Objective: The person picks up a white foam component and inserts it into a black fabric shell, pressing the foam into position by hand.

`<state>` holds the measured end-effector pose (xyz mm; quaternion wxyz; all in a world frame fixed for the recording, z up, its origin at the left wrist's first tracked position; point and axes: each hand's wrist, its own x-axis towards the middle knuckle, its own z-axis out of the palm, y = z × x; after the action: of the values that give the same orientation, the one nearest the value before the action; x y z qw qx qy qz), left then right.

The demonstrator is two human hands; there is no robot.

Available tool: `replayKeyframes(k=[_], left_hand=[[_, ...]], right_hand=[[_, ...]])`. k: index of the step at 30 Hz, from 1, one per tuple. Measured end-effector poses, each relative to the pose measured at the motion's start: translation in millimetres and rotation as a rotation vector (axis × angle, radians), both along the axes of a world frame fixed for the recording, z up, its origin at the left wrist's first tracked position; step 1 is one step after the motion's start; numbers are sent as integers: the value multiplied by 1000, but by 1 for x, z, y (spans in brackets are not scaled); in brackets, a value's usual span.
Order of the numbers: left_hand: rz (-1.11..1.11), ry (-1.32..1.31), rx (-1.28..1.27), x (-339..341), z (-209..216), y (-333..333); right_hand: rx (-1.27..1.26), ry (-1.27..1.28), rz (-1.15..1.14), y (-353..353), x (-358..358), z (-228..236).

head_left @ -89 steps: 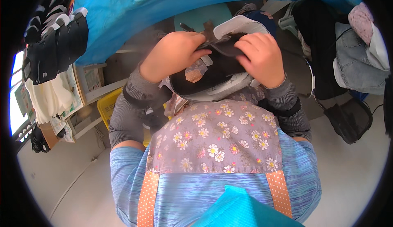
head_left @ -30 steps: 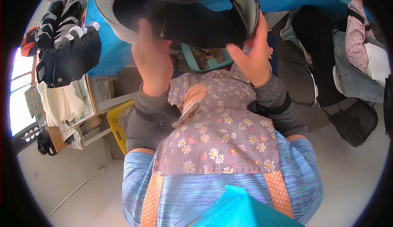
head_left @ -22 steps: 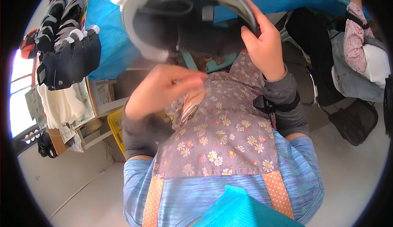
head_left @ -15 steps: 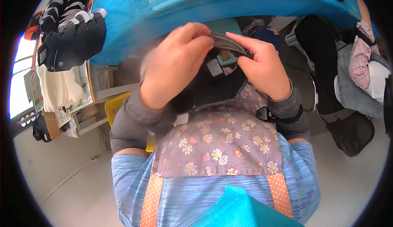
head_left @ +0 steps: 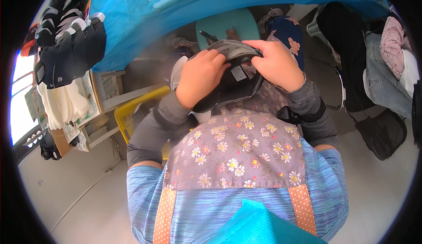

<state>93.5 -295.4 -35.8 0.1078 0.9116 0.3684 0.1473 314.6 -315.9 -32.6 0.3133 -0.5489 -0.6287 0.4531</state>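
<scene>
Held in front of my apron is what looks like a black cap, its opening facing up. A grey band shows along its far rim, and a small pale label lies inside. My left hand grips the rim on the left with bent fingers pressed together. On the right, my right hand pinches the rim between thumb and forefinger. Parts of the cap's underside and left edge are hidden by my left hand.
A blue-covered table spans the far side. Stacked black pieces stand at left above white pieces. A yellow basket is beside my left arm, a teal stool ahead. Another person's flowered sleeve shows at right, near a black chair.
My left hand has come lower and closer to the rim, gripping it farther down. The far rim has tipped, showing more grey band. The teal stool and yellow basket show more.
</scene>
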Motion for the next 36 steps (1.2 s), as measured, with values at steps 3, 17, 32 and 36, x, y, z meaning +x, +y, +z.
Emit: replayKeyframes(k=[3,17,32,36], left_hand=[[-79,-36,-58,14,-1,-12],[-34,-109,17,17,12,1],[15,-144,166,19,17,0],[24,-204,160,19,18,2]], right_hand=[[-36,-19,3,6,-3,0],[21,-90,95,4,20,-5],[204,-267,217,8,24,13],[242,-337,237,6,23,20]])
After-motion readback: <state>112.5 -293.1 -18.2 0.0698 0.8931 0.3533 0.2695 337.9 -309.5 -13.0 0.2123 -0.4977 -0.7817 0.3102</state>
